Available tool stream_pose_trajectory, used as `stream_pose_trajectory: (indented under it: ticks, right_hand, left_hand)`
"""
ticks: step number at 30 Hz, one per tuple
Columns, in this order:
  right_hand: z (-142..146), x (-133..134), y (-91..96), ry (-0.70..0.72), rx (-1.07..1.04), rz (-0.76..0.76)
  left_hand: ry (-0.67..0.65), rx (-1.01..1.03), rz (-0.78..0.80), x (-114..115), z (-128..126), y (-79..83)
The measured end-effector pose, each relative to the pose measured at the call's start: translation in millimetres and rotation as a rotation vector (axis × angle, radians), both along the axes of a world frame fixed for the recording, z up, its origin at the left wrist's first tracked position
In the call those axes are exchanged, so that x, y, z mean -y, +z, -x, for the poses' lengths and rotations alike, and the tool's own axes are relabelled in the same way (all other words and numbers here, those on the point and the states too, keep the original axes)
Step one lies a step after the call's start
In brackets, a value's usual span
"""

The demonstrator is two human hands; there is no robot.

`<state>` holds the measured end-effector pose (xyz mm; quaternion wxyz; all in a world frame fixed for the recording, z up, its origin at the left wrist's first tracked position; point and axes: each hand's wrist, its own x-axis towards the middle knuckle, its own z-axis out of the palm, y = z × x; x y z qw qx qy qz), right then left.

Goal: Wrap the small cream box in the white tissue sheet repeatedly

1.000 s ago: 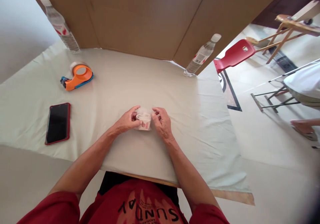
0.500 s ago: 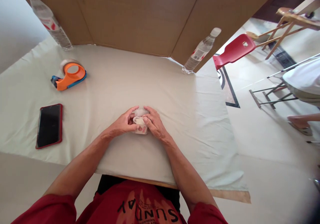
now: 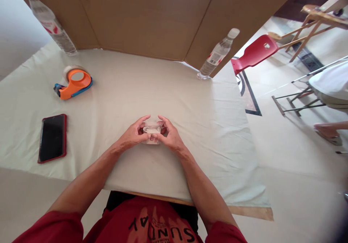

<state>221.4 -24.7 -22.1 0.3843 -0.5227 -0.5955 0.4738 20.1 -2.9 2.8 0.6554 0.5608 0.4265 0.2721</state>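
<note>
Close in, the left hand (image 3: 133,136) and right hand (image 3: 170,138) meet mid-table, both pinching a small white packet (image 3: 152,131) from either side, probably to steady it just over the tablecloth (image 3: 190,101). A red-cased phone (image 3: 52,138) and an orange tape dispenser (image 3: 74,83) lie aside, leftward. Farther back, the left water bottle (image 3: 51,22) and right water bottle (image 3: 216,56) stand against the cardboard screen (image 3: 152,15), seemingly bracing it.

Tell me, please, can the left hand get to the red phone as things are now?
Probably yes. The red phone lies flat on the cloth to the left of the left hand, and nothing stands between them. But this hand pinches the small white packet, so it must release it first.
</note>
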Motion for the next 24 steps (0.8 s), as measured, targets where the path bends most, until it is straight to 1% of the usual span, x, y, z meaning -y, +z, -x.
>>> stream_pose_trajectory:
  ticks: [3, 5, 7, 10, 14, 17, 20, 24]
  right_hand:
    - [4.0, 0.5, -1.6, -0.026, -0.037, -0.018]
    - [5.8, 0.1, -3.0, -0.035, -0.055, -0.019]
    - [6.7, 0.0, -4.5, -0.039, -0.07, -0.009]
    - [6.5, 0.7, -6.3, -0.043, -0.085, 0.013]
    - [4.9, 1.2, -4.5, -0.033, -0.09, 0.017]
    - [5.1, -0.3, 0.9, -0.061, -0.054, -0.046]
    - [8.5, -2.7, 5.6, -0.1, 0.001, -0.131]
    - [15.3, -3.3, 7.2, -0.136, -0.025, -0.172]
  left_hand:
    - [0.033, -0.084, -0.088, 1.0, -1.4, -2.4]
    - [0.051, -0.104, -0.129, 1.6, -1.9, -5.5]
    - [0.047, -0.057, -0.109, 1.9, -2.2, -8.6]
    - [0.024, 0.032, -0.026, 1.7, -2.1, -11.7]
    - [0.025, 0.046, 0.031, 0.6, -0.7, -11.4]
    - [0.011, 0.02, 0.031, 0.2, 0.2, -9.5]
    - [-0.002, -0.002, -0.001, 0.3, -0.2, -8.3]
    - [0.013, -0.01, -0.007, 0.8, -1.8, -7.6]
